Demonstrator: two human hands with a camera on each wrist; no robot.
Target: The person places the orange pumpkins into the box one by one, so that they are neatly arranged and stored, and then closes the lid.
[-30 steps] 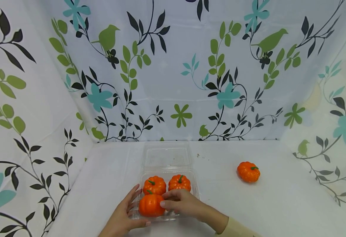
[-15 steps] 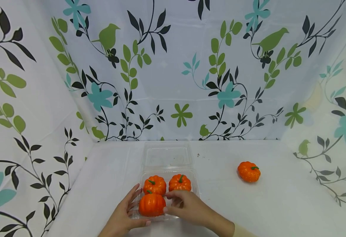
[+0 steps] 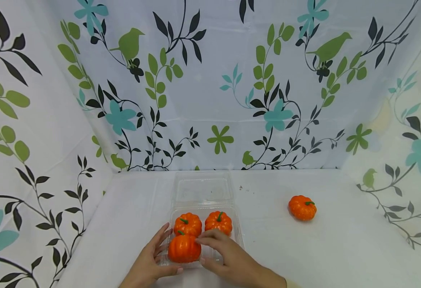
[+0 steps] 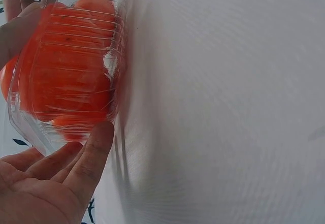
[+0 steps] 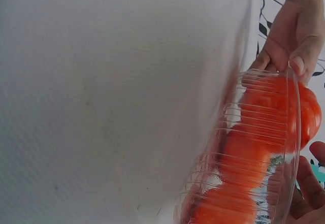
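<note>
Left hand: fingers extended and spread against the clear container, thumb at its near edge. Near pumpkin: inside, near left; stem points away from the person, wider axis left-to-right. White cloth beneath; patterned curtain behind. Right hand: loosely open, holding nothing, partly blocking the container's near-right part. Loose pumpkin: farther right.
</note>
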